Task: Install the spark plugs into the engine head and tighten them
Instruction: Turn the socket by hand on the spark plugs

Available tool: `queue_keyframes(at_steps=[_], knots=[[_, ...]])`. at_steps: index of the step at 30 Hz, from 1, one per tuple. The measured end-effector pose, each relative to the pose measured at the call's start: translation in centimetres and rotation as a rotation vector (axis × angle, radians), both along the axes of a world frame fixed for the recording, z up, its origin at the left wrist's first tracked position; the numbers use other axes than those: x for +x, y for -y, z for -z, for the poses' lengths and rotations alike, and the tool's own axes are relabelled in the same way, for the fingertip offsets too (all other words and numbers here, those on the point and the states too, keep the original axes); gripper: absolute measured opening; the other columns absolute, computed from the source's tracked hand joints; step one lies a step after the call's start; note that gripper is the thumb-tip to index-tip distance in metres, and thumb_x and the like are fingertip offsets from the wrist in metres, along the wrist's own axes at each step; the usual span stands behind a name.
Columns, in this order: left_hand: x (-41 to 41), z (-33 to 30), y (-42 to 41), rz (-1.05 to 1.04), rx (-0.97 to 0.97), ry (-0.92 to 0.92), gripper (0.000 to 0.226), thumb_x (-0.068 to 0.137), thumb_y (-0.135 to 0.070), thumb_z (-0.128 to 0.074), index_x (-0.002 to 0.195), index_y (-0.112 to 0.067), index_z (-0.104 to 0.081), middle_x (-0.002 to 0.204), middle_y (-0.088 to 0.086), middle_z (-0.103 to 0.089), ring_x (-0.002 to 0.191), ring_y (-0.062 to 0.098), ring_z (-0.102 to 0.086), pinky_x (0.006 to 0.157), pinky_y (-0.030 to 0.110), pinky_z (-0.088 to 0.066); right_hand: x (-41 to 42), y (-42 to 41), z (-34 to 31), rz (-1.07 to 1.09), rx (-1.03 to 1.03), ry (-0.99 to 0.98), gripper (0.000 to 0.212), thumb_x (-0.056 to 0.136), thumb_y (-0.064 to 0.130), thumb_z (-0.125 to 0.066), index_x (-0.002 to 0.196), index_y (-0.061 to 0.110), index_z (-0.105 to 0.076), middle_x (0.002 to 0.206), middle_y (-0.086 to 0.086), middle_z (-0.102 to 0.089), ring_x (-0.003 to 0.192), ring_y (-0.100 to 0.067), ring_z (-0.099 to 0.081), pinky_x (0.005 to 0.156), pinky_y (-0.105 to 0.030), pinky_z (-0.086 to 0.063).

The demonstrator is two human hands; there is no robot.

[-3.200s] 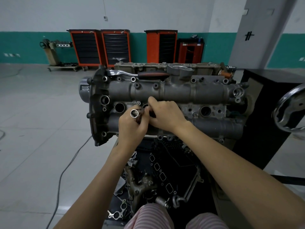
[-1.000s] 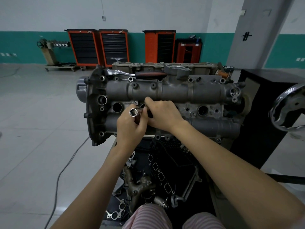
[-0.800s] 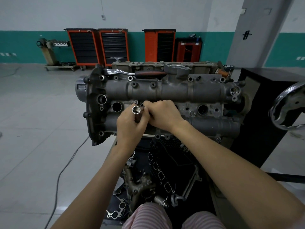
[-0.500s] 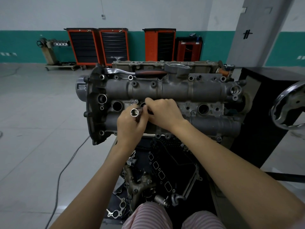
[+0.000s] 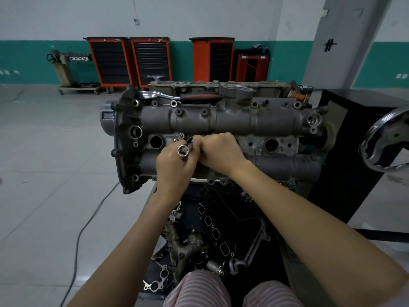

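Observation:
The grey engine head (image 5: 232, 122) stands on its mount in front of me, with a row of round plug holes along its middle; one open hole (image 5: 156, 141) is at the left, another (image 5: 271, 145) at the right. My left hand (image 5: 174, 167) grips a chrome spark plug socket (image 5: 183, 150), its open end facing me. My right hand (image 5: 219, 151) is curled right beside it over the second hole, its fingertips meeting the socket. What those fingers hold is hidden. No spark plug is visible.
A ratchet wrench (image 5: 183, 97) with a dark red handle lies on top of the head. A chrome handwheel (image 5: 385, 142) juts in at the right beside a black stand (image 5: 354, 151). Loose gaskets and parts (image 5: 199, 240) lie below. Orange tool cabinets (image 5: 130, 60) line the far wall.
Both hands stay together at the second plug hole. The socket's open end wobbles slightly between frames; its position barely shifts.

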State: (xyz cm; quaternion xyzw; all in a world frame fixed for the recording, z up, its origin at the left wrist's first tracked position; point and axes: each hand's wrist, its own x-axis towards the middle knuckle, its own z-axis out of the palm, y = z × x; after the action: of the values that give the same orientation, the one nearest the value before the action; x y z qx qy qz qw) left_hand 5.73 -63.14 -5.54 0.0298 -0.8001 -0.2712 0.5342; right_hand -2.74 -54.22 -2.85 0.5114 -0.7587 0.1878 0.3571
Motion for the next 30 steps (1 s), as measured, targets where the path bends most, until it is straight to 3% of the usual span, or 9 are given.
queue_keyframes(at_steps=[7,11,17,20,23,26,30], knots=[[0.28,0.02,-0.16,0.032,0.001,-0.019,0.027,0.087,-0.03,-0.043,0.066,-0.013,-0.04,0.06,0.002,-0.04,0.054,0.019,-0.04,0.051,0.026,-0.029,-0.3,0.24,-0.04,0.041,0.131,0.046,0.02,0.083,0.026,-0.051,0.087,0.007,-0.049,0.066,-0.008,-0.064,0.058,-0.033,-0.06,0.049,-0.028,-0.025],[0.17,0.03,-0.03,0.01,0.034,0.024,0.037,0.083,-0.035,-0.043,0.063,-0.005,-0.044,0.057,0.012,-0.047,0.053,0.025,-0.045,0.051,0.034,-0.033,-0.06,0.15,-0.31,0.021,0.091,0.061,0.011,0.077,0.015,-0.06,0.073,0.006,-0.056,0.057,-0.014,-0.061,0.05,-0.037,-0.056,0.048,-0.028,-0.025],[-0.05,0.04,0.14,-0.032,-0.018,0.031,0.049,0.088,-0.04,-0.042,0.054,-0.004,-0.049,0.051,-0.002,-0.039,0.049,0.017,-0.04,0.052,0.025,-0.025,-0.12,-0.04,-0.3,0.044,0.072,0.06,0.009,0.075,0.019,-0.065,0.076,0.012,-0.068,0.059,-0.013,-0.065,0.054,-0.036,-0.061,0.05,-0.026,-0.027],[0.07,0.11,0.12,-0.004,-0.028,0.02,0.045,0.091,-0.032,-0.044,0.057,-0.002,-0.049,0.053,0.002,-0.042,0.048,0.02,-0.042,0.048,0.031,-0.03,-0.27,0.0,-0.17,0.039,0.059,0.08,0.013,0.079,0.023,-0.062,0.075,0.01,-0.06,0.06,-0.01,-0.064,0.054,-0.033,-0.06,0.049,-0.025,-0.025],[0.09,0.07,0.05,0.009,-0.016,0.015,0.036,0.09,-0.026,-0.049,0.063,-0.003,-0.047,0.056,0.007,-0.046,0.051,0.023,-0.045,0.05,0.032,-0.033,-0.44,0.18,-0.07,0.04,0.108,0.07,0.017,0.081,0.025,-0.055,0.082,0.011,-0.046,0.062,-0.007,-0.062,0.054,-0.032,-0.058,0.044,-0.024,-0.013],[0.15,0.09,0.02,0.028,-0.007,0.02,0.039,0.086,-0.033,-0.044,0.065,0.0,-0.046,0.058,0.01,-0.047,0.052,0.024,-0.044,0.049,0.035,-0.035,-0.48,0.16,-0.06,0.02,0.134,0.054,0.015,0.082,0.021,-0.053,0.086,0.008,-0.047,0.062,-0.008,-0.061,0.053,-0.032,-0.057,0.044,-0.025,-0.013],[0.14,0.0,-0.04,0.0,-0.01,0.033,0.048,0.084,-0.039,-0.044,0.064,0.004,-0.05,0.057,0.011,-0.051,0.053,0.025,-0.047,0.051,0.032,-0.034,-0.3,-0.02,-0.2,0.022,0.113,0.058,0.01,0.076,0.015,-0.062,0.077,0.008,-0.055,0.056,-0.012,-0.06,0.049,-0.035,-0.056,0.046,-0.024,-0.018]])
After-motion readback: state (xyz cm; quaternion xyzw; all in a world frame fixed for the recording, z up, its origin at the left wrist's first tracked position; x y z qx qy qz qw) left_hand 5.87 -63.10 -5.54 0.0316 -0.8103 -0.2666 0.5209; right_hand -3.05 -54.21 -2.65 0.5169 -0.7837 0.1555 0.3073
